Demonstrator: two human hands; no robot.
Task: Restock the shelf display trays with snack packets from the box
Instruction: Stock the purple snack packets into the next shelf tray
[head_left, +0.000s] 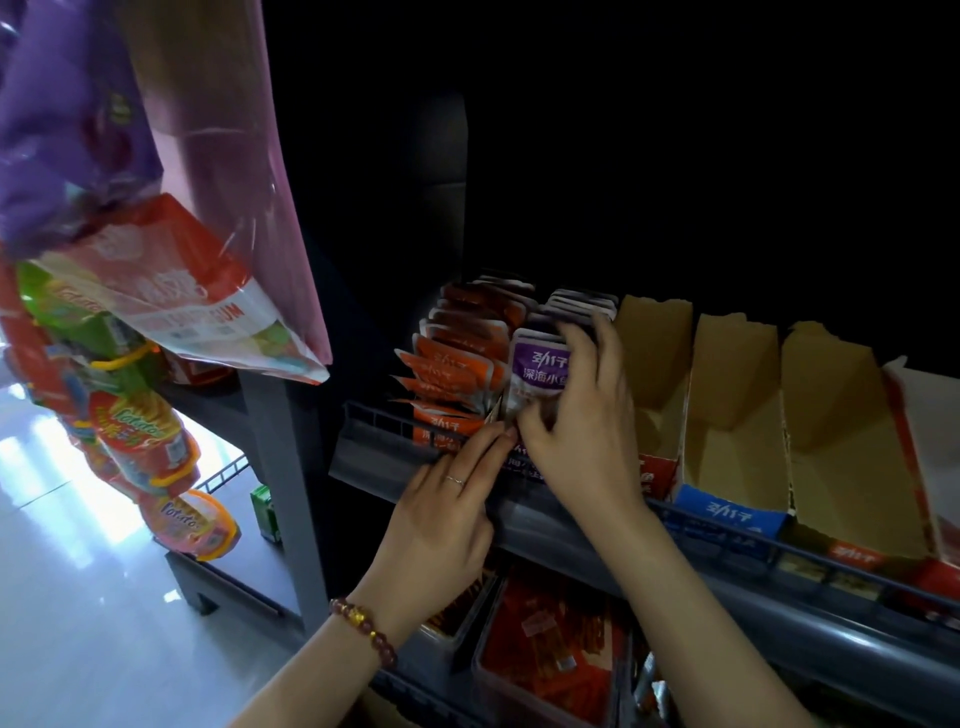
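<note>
Hanging snack bags (156, 291) crowd the left edge, near the orange packets (452, 358). The purple packets (537, 369) stand in the next tray, with empty cardboard trays (732, 415) to their right. The right hand (582, 426) curls round the front purple packets. The left hand (441, 509), fingers straight, touches the tray front. The shelf's back is lost in darkness, and both arms partly hide the lower bins (545, 644).

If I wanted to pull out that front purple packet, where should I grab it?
Probably pinch its top edge, coming from above. The purple packet stands upright, packed against those behind, with orange packets close beside it and the right hand curled round its other side, so the top is the freest part.
</note>
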